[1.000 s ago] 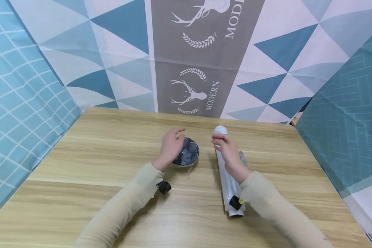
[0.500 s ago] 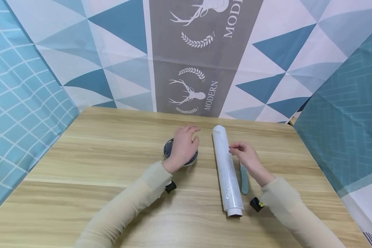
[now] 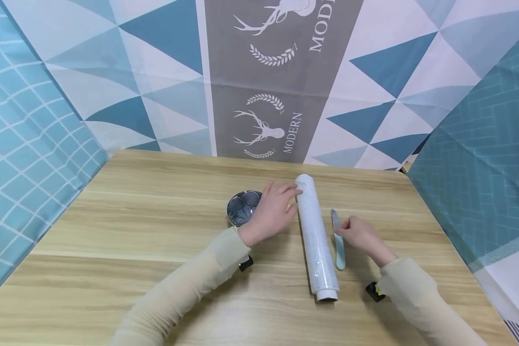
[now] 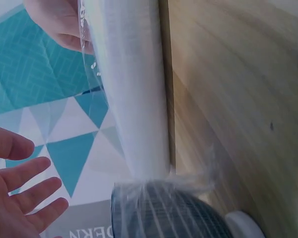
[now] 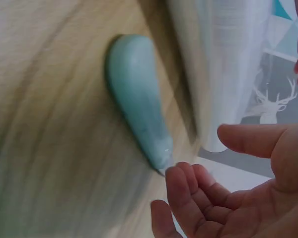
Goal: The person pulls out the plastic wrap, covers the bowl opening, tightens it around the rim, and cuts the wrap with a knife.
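Note:
A dark blue patterned bowl (image 3: 241,207) stands on the table, partly hidden by my left hand (image 3: 274,209). Wrinkled clear film clings to the side of the bowl (image 4: 164,213) in the left wrist view. My left fingers are spread and hold nothing, with their tips at the far end of a roll of plastic wrap (image 3: 315,240). Right of the roll lies a knife (image 3: 339,252) with a pale teal handle. My right hand (image 3: 365,238) hovers at the knife where handle meets blade; in the right wrist view its thumb stands apart from loosely bent fingers, gripping nothing.
The wooden table (image 3: 134,211) meets a patterned cloth backdrop (image 3: 259,86) at its far edge. Blue cloths hang at the left and right sides. The plastic wrap roll lies lengthwise between the bowl and the knife.
My left hand has moved right from over the bowl toward the roll. The right hand has gone from above the roll to the knife, moving right and nearer to me.

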`<action>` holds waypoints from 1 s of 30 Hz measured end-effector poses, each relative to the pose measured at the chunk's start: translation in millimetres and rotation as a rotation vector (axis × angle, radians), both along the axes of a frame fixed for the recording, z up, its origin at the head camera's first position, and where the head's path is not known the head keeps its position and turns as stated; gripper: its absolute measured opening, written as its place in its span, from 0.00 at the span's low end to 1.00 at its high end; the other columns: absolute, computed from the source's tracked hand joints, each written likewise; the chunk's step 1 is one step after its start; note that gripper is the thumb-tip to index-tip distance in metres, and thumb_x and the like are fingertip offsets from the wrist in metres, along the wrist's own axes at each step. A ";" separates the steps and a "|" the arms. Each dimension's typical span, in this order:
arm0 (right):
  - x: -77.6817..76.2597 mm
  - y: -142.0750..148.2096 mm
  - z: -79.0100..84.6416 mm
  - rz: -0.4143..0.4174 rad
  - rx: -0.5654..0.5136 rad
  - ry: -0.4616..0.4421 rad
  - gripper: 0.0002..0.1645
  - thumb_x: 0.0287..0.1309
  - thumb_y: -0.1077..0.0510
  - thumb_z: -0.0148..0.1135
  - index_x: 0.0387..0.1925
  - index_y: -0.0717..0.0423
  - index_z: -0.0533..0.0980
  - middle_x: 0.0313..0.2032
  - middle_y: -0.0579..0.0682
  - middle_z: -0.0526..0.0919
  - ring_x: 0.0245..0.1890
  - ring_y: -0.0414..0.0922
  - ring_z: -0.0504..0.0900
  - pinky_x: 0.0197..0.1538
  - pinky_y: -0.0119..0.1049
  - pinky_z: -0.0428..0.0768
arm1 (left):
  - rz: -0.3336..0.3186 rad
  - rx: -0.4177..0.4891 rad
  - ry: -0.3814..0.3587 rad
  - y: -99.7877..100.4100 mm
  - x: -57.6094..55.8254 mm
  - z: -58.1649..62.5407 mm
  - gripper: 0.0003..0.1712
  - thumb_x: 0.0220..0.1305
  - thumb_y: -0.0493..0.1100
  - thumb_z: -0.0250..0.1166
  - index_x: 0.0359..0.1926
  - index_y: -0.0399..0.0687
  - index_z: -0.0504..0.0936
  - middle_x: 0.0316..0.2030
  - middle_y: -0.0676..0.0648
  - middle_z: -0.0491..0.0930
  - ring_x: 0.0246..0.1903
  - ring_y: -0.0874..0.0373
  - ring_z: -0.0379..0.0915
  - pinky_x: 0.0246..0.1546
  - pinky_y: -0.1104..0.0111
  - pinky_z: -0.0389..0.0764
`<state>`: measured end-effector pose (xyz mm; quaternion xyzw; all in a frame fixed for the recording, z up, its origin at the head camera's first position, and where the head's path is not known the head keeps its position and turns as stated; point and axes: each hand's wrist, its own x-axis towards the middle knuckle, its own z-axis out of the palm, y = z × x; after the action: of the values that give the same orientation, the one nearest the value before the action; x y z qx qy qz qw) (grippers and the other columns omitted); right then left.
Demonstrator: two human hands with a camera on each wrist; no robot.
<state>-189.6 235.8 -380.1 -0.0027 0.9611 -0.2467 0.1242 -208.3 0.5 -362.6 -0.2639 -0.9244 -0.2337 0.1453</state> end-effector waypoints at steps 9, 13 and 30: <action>2.3 1.2 -14.9 -0.012 0.004 -0.063 0.18 0.52 0.49 0.60 0.21 0.60 0.73 0.13 0.43 0.62 0.14 0.38 0.59 0.19 0.30 0.59 | -0.036 -0.063 -0.024 13.7 3.2 -5.0 0.20 0.61 0.42 0.54 0.55 0.49 0.74 0.58 0.48 0.70 0.60 0.54 0.62 0.66 0.52 0.48; 1.3 4.4 -18.2 -0.035 -0.047 -0.072 0.17 0.50 0.51 0.62 0.21 0.61 0.73 0.12 0.44 0.64 0.14 0.38 0.61 0.18 0.30 0.61 | -0.058 -0.088 -0.019 19.4 4.3 -8.2 0.20 0.61 0.42 0.54 0.55 0.50 0.74 0.57 0.49 0.71 0.58 0.54 0.64 0.65 0.53 0.50; -0.5 11.4 -14.6 -0.079 -0.097 -0.069 0.26 0.50 0.58 0.55 0.47 0.74 0.67 0.40 0.63 0.75 0.34 0.48 0.72 0.34 0.35 0.73 | -0.074 -0.130 -0.028 35.5 6.4 -13.2 0.19 0.62 0.44 0.53 0.54 0.50 0.75 0.56 0.50 0.72 0.57 0.55 0.65 0.64 0.55 0.55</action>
<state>-190.1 247.2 -394.7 0.0377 0.9426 -0.2974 0.1471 -201.9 36.1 -375.7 -0.3033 -0.9293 -0.1821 0.1061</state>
